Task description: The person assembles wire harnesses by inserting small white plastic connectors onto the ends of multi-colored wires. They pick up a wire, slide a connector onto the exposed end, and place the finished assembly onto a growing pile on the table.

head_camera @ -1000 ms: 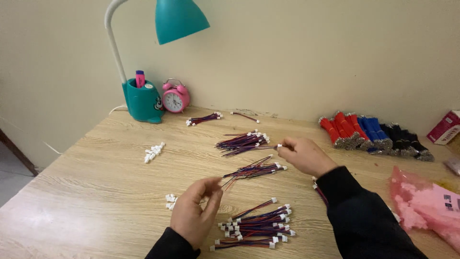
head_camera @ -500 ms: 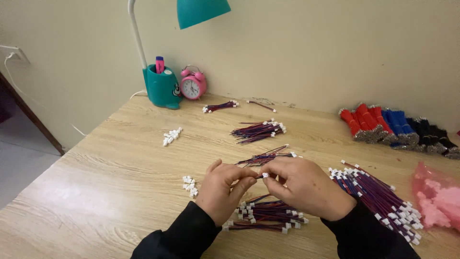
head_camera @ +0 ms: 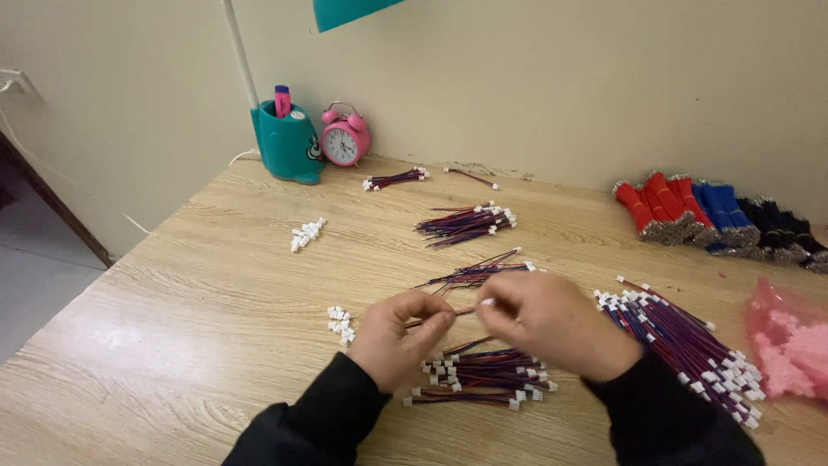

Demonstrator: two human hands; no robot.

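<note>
Head view, hands: both are up over the wooden table [head_camera: 172, 302], meeting in the middle, dark sleeves showing at the wrists.
Left hand [head_camera: 398, 336]: fingers curled in, thumb and forefinger pinching one end of a thin wire lead [head_camera: 461, 312].
Right hand [head_camera: 552, 321]: closed on the other end of that same lead, a small white connector showing at the fingertips.
Wire lead: held just above the table, strung between the two hands, roughly level.
Directly below: a bundle of red-and-blue leads with white plugs [head_camera: 483, 378] lies on the table under the hands.
Just beyond the hands: a looser fan of leads [head_camera: 474, 272], and farther back another bunch [head_camera: 466, 224].
Right of the right hand: a long pile of finished-looking leads [head_camera: 690, 341], and a pink plastic bag [head_camera: 789, 341] at the edge.
Left of the left hand: a small heap of white connectors [head_camera: 341, 324]; a second heap [head_camera: 307, 234] sits well apart.
Back wall: teal lamp base with a pen [head_camera: 289, 142], pink alarm clock [head_camera: 345, 136] beside it, red, blue and black wire bundles [head_camera: 716, 211] at far right.
</note>
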